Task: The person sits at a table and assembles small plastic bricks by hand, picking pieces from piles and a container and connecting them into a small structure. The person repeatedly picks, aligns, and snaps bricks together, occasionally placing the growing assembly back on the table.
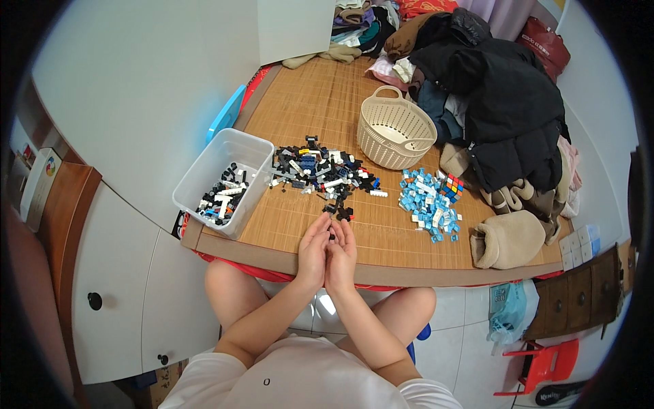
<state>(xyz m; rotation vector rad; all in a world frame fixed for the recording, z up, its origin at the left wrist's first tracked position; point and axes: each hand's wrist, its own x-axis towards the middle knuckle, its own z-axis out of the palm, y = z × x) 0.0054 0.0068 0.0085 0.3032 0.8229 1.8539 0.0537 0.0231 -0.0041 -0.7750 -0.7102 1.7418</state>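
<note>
My left hand (313,254) and my right hand (340,257) are cupped side by side at the near edge of the mat, palms turned up and inward. A few small black building bricks (332,237) show between the palms; how many lie in there is hidden. Just past my fingertips, a small cluster of black bricks (338,210) rests on the mat. Beyond it spreads a large loose pile of black, white, grey and blue bricks (315,168). At its left stands a clear plastic bin (253,199) with black and white bricks inside.
A beige woven-look basket (388,146) stands behind the pile. Right of it lie light-blue and white pieces (426,202) and a puzzle cube (452,187). A blue lid (227,117) leans behind the bin. Dark clothes (504,102) and a beige cushion-like item (509,242) occupy the right side.
</note>
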